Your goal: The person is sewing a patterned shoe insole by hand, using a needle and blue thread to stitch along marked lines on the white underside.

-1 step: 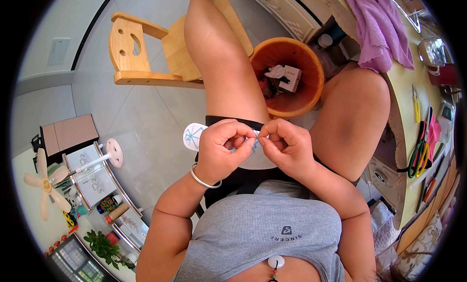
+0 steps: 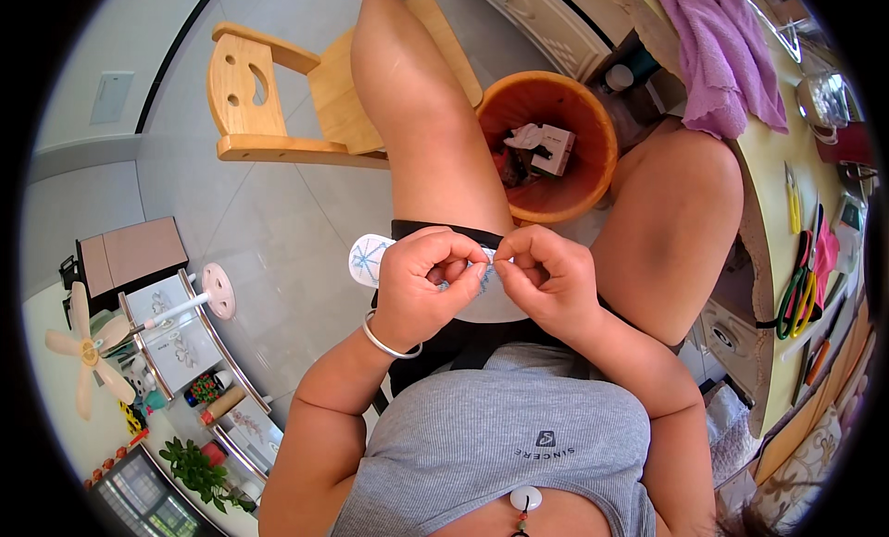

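Observation:
A white insole-shaped piece with a blue line pattern lies across my lap, partly hidden behind my hands. My left hand is closed in a pinch over it, a pale bangle round the wrist. Fingertips almost meeting the left ones, my right hand also pinches. Whatever sits between the fingertips is too small to make out. More blue marks show between the hands, above a plain pale piece on my lap.
An orange bin with rubbish stands between my legs. Beyond my left leg is a wooden chair. At the right, a table bears a purple towel, scissors and yellow-handled snips. A fan stands left.

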Tool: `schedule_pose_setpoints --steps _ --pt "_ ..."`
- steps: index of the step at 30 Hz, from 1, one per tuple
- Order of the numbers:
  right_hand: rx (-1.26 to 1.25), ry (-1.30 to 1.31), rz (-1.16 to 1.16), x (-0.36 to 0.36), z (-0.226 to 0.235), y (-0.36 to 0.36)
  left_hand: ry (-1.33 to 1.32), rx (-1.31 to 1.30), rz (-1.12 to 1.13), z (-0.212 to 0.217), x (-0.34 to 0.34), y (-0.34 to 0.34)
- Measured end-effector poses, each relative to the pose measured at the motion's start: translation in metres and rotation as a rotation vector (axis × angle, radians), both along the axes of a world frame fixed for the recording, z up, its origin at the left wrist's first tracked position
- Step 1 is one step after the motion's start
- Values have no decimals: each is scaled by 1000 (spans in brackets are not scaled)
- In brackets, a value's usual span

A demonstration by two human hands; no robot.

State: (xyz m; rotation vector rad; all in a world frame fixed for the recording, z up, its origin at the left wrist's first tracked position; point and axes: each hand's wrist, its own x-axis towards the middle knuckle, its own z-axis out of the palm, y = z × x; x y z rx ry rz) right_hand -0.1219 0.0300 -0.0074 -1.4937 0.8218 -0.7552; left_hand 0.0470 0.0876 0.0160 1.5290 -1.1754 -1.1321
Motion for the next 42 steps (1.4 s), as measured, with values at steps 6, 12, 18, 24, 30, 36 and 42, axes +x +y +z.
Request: schedule_pose_setpoints --steps 6,12,18,24,30,36,42 --pt "85 14 33 -3 1 -4 9 15 -5 0 1 0" --pt "-11 17 40 0 1 -2 31 15 -10 -2 2 1" --pt "-33 27 36 1 2 -1 52 14 1 -1 1 1" --pt "-37 33 39 2 4 -2 25 -3 -14 -3 2 1" --pt "-53 50 43 2 4 -2 -5 -20 -11 -2 1 0" --pt "-98 56 38 3 1 -2 -31 -22 -9 -1 1 -1" --pt "-277 42 3 5 -3 -1 -43 -26 -5 0 0 0"
